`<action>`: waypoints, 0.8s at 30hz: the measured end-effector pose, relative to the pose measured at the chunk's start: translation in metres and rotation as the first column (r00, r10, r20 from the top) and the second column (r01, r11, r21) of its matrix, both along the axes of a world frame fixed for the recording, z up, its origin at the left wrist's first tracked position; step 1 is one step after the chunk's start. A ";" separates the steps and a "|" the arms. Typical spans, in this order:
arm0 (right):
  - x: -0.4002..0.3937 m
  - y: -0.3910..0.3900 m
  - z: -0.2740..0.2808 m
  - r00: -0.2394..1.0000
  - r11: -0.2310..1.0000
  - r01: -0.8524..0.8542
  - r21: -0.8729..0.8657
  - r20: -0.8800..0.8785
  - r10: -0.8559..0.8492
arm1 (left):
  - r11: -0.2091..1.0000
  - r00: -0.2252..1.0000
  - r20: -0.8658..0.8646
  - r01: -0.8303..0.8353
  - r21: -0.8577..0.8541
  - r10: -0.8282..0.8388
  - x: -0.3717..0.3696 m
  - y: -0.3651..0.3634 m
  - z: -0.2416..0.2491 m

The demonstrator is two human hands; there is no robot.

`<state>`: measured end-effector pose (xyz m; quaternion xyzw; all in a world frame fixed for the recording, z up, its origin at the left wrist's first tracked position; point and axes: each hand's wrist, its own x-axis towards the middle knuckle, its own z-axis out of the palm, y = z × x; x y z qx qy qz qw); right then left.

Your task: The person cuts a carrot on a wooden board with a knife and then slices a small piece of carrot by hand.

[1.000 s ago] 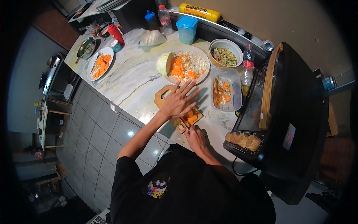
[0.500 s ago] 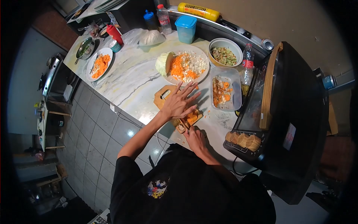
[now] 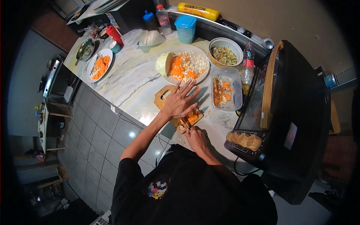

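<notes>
A wooden cutting board (image 3: 160, 100) with a slot in its handle lies on the counter, with orange carrot pieces (image 3: 193, 117) on it. My left hand (image 3: 177, 105) is held over the board, fingers stretched and spread, nothing in its grasp. At the board's near end my right hand (image 3: 196, 139) is closed around the handle of a knife; the knife is mostly hidden between the hands. Just beyond my left fingertips is a plate (image 3: 205, 76) of chopped carrot and white bits, with a cut cabbage (image 3: 163, 64) on its left side.
Right of the board stands a clear plastic container (image 3: 237, 98) with carrot scraps. Behind it are a bowl (image 3: 212, 57) of chopped vegetables and a bottle (image 3: 248, 63). A black oven (image 3: 300, 112) bounds the right side. A plate of carrot slices (image 3: 101, 67) sits far left.
My left hand stays over the board with its fingers shifted slightly. My right hand keeps its grip in nearly the same spot. The whole view has moved a little.
</notes>
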<state>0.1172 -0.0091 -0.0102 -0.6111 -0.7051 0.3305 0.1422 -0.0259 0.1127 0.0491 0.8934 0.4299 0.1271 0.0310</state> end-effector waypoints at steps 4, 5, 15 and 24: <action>0.000 0.000 -0.008 1.000 1.000 -0.008 0.030 0.015 0.008 | 0.999 0.999 0.017 0.035 -0.015 -0.034 0.005 -0.002 0.011; 0.000 -0.002 -0.010 1.000 0.997 -0.006 0.072 0.022 0.004 | 1.000 1.000 0.016 0.010 0.026 -0.011 0.006 -0.002 0.017; 0.000 -0.004 -0.008 0.999 0.997 0.007 0.078 0.032 -0.010 | 1.000 1.000 0.028 -0.007 0.016 0.007 0.000 -0.004 0.002; 0.002 0.002 0.000 1.000 1.000 -0.001 0.013 0.031 0.000 | 0.999 0.999 0.035 0.038 0.004 -0.038 0.003 -0.003 -0.006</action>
